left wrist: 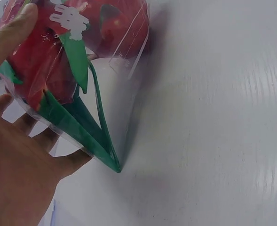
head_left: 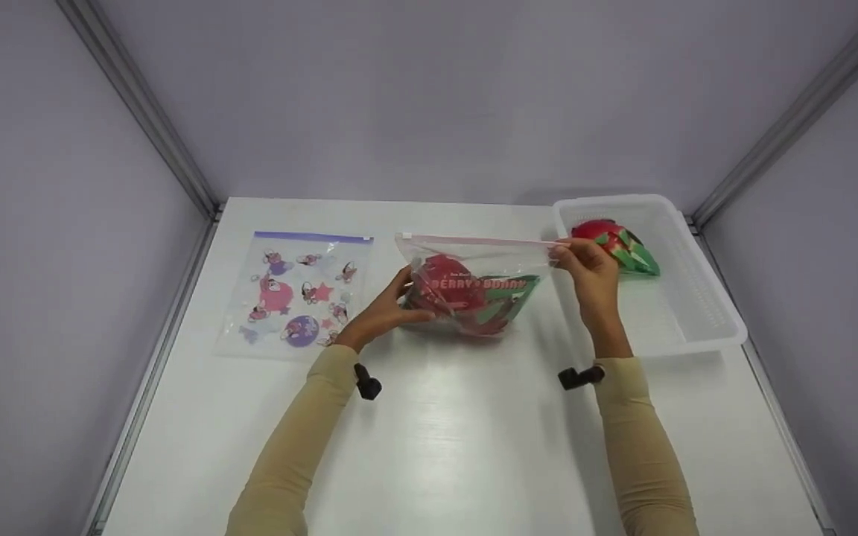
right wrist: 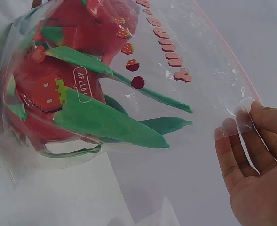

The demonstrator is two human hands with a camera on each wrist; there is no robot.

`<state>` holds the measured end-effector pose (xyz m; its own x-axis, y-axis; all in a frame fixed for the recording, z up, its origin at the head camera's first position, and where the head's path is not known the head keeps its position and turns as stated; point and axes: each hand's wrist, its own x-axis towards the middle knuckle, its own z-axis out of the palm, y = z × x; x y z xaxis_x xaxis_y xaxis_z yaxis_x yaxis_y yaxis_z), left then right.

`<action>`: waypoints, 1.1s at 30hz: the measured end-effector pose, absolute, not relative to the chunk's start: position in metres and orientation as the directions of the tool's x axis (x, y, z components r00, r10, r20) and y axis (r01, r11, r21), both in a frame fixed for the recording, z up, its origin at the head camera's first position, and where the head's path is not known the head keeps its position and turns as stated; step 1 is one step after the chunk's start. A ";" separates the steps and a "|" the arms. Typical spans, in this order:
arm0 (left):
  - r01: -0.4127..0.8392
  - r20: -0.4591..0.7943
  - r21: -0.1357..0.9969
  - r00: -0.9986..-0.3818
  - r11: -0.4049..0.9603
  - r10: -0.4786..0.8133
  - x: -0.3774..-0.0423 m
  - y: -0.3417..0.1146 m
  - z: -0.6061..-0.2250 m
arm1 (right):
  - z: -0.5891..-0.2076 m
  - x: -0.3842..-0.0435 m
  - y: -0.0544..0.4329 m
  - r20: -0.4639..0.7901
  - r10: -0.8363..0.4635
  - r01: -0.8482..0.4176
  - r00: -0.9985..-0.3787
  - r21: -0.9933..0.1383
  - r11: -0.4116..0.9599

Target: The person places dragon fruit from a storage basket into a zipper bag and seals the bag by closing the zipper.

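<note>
A clear zip bag [head_left: 503, 260] is held up over the middle part of the desk [head_left: 429, 447], tilted so that its printed front, lettered "BERRY BUNNY", faces the person. Whether its bottom touches the desktop I can't tell. Inside sit two red fruits [right wrist: 105, 33] with long green leaf-like tips, bunched toward the bag's left side and bottom. A pink strip [head_left: 474, 240] runs along the top edge, with a whitish slider at its left end.

Of the two hands on it, the left hand [head_left: 383, 311] grips the bag's left side, thumb across the front and fingers behind, round the bulge of the fruit. The right hand [head_left: 594, 277] pinches the upper right corner between thumb and fingertips, at the end of the pink strip.

To the left, a second zip bag [head_left: 276, 294] lies flat, printed with pink and purple figures, its purple strip at the far edge; the left wrist crosses its near right corner. To the right stands a white basket [head_left: 675, 309], with another red and green fruit [head_left: 611, 244] in its far left part, just beyond the right hand. Tan sleeves [head_left: 287, 432] cover both arms, and pale walls [head_left: 429, 104] surround the desk.
</note>
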<state>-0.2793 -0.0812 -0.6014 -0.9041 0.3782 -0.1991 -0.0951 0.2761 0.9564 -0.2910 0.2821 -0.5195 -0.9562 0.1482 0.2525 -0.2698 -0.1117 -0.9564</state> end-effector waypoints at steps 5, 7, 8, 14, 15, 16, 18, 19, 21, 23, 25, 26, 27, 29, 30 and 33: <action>-0.093 -0.183 0.957 -0.928 0.273 0.324 -0.279 -0.077 -0.605 | -0.519 -0.290 0.280 0.247 0.151 -0.265 -0.957 -0.957 -0.115; -0.098 -0.183 0.957 -0.934 0.272 0.306 -0.279 -0.076 -0.607 | -0.520 -0.289 0.280 0.251 0.147 -0.267 -0.957 -0.958 -0.108; -0.100 -0.181 0.959 -0.936 0.265 0.301 -0.279 -0.076 -0.607 | -0.521 -0.289 0.280 0.256 0.143 -0.271 -0.956 -0.957 -0.103; -0.082 -0.153 0.966 -0.945 0.246 0.288 -0.278 -0.073 -0.609 | -0.532 -0.284 0.284 0.232 0.124 -0.244 -0.965 -0.965 -0.094; -0.077 -0.148 0.967 -0.947 0.244 0.286 -0.279 -0.073 -0.610 | -0.536 -0.283 0.284 0.212 0.119 -0.223 -0.970 -0.970 -0.092; -0.073 -0.141 0.969 -0.947 0.235 0.287 -0.279 -0.073 -0.610 | -0.539 -0.281 0.284 0.188 0.112 -0.198 -0.976 -0.976 -0.090; -0.069 -0.130 0.974 -0.948 0.214 0.290 -0.279 -0.073 -0.610 | -0.547 -0.278 0.284 0.141 0.078 -0.148 -0.987 -0.985 -0.084; -0.065 -0.123 0.977 -0.948 0.202 0.292 -0.279 -0.073 -0.610 | -0.551 -0.277 0.284 0.120 0.060 -0.124 -0.991 -0.989 -0.079; -0.057 -0.109 0.982 -0.950 0.180 0.294 -0.278 -0.073 -0.610 | -0.559 -0.274 0.283 0.080 0.020 -0.081 -0.997 -0.995 -0.064; -0.049 -0.097 0.985 -0.951 0.164 0.295 -0.278 -0.072 -0.610 | -0.569 -0.271 0.283 0.051 -0.026 -0.050 -0.998 -0.997 -0.051; -0.040 -0.084 0.987 -0.952 0.153 0.294 -0.278 -0.072 -0.611 | -0.577 -0.269 0.283 0.029 -0.067 -0.027 -0.997 -0.999 -0.033; -0.038 -0.080 0.988 -0.953 0.148 0.293 -0.278 -0.071 -0.611 | -0.582 -0.267 0.283 0.019 -0.088 -0.017 -0.996 -1.000 -0.021; -0.035 -0.075 0.989 -0.953 0.140 0.292 -0.278 -0.071 -0.611 | -0.586 -0.266 0.283 0.010 -0.110 -0.009 -0.994 -1.000 -0.011; -0.035 -0.069 0.992 -0.954 0.121 0.292 -0.278 -0.071 -0.612 | -0.593 -0.264 0.283 -0.012 -0.158 0.010 -0.987 -1.000 0.015; -0.036 -0.068 0.993 -0.954 0.114 0.292 -0.278 -0.071 -0.612 | -0.597 -0.263 0.283 -0.024 -0.180 0.019 -0.983 -0.999 0.027; -0.045 -0.073 0.994 -0.954 0.102 0.290 -0.277 -0.071 -0.613 | -0.607 -0.261 0.282 -0.080 -0.230 0.063 -0.970 -0.995 0.081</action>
